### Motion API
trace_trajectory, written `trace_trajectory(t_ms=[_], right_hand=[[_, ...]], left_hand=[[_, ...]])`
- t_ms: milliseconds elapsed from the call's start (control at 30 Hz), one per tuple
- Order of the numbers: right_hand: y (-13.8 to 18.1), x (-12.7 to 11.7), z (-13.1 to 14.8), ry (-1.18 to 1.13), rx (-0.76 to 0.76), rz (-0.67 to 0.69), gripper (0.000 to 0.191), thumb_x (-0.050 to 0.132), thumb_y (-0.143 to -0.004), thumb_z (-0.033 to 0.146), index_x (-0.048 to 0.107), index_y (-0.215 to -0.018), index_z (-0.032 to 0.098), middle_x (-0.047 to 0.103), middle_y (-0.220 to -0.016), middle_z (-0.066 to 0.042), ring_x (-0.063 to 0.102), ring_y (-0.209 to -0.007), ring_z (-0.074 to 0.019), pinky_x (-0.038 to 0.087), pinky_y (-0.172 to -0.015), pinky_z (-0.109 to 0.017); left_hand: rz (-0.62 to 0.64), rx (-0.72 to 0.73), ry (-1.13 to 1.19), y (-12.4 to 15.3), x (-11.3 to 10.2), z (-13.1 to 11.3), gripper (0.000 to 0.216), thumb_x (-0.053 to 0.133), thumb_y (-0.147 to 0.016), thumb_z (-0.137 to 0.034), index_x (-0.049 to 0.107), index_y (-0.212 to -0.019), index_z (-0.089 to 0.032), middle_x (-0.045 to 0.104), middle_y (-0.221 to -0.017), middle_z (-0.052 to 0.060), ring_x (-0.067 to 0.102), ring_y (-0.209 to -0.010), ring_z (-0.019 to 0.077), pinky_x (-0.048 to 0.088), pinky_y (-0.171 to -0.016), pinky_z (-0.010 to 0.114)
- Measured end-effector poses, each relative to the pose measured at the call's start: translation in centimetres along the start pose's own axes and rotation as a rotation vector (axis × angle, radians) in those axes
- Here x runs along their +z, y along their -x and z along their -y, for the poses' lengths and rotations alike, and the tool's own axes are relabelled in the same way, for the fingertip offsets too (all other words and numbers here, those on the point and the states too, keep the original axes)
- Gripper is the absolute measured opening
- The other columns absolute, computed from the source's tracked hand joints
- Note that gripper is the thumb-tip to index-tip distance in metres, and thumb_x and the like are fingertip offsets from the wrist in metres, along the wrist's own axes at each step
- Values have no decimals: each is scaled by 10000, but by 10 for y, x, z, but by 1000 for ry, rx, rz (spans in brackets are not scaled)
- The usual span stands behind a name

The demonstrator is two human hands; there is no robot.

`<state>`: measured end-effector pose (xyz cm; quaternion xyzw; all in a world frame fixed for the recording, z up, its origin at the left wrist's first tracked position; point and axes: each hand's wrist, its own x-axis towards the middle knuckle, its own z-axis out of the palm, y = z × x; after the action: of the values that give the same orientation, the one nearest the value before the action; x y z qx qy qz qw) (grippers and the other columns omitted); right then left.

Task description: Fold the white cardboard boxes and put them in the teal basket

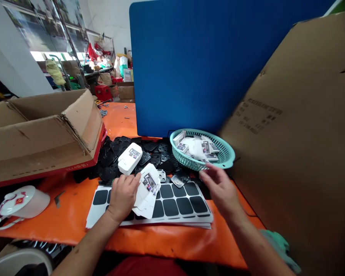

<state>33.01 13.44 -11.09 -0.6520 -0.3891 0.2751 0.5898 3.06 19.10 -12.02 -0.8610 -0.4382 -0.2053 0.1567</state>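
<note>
My left hand [123, 194] is closed on a fanned bunch of white printed cards [147, 193], with rounded corners and small pictures on them. The bunch is held over a stack of white sheets [178, 219] bearing rows of black rounded squares. Just behind it, a neat pile of similar white cards [130, 158] rests on a heap of flat black pieces [110, 153]. My right hand [220, 188] is at the front rim of a light-green plastic basket [230, 153], its thumb and forefinger apart, nothing visible between them. Small white printed packets [195, 147] fill the basket.
An open cardboard box [40, 142] stands on the left of the orange table [66, 214], behind a white lidded mug [25, 201]. A blue panel [195, 69] rises at the back. Large cardboard [299, 153] borders the right, with a green glove [278, 245] low beside it.
</note>
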Motion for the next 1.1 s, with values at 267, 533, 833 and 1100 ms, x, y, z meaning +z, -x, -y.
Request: trace_trajectory(t_ms=[267,533,833,1100], right_hand=[[56,72,0,-8,-71,393,368,664,-776,335,657,-1125,218,660,-1068,-76,589,-755,-180,494,-728,-339],[55,105,-12,-132,138,367,476,684,-698,373,574,-1110,163,585,-855,-16,506,-555,-112,473,-546,-277],[60,97,7,-108,137,331,218,709,-673,273,618,-858,201,581,-681,33,513,-554,-120,433,-508,-238],[75,78,29,-297,292,433,292,764,-658,376,589,-782,177,640,-755,16,536,-403,-79,409,-407,-219]], left_hand=[[-226,45,407,1,1,-11,345,463,-947,-93,512,-1280,-163,693,-954,79,610,-804,194,447,-688,324],[-312,-78,603,8,14,-19,323,471,-942,-90,548,-1242,-183,685,-962,69,646,-866,171,505,-776,281],[-369,82,224,8,-3,-10,297,515,-875,-45,615,-1124,-174,717,-953,73,546,-804,228,395,-704,364],[-328,148,331,10,-29,-30,351,454,-874,-14,569,-1180,-142,616,-900,111,514,-786,213,472,-695,337]])
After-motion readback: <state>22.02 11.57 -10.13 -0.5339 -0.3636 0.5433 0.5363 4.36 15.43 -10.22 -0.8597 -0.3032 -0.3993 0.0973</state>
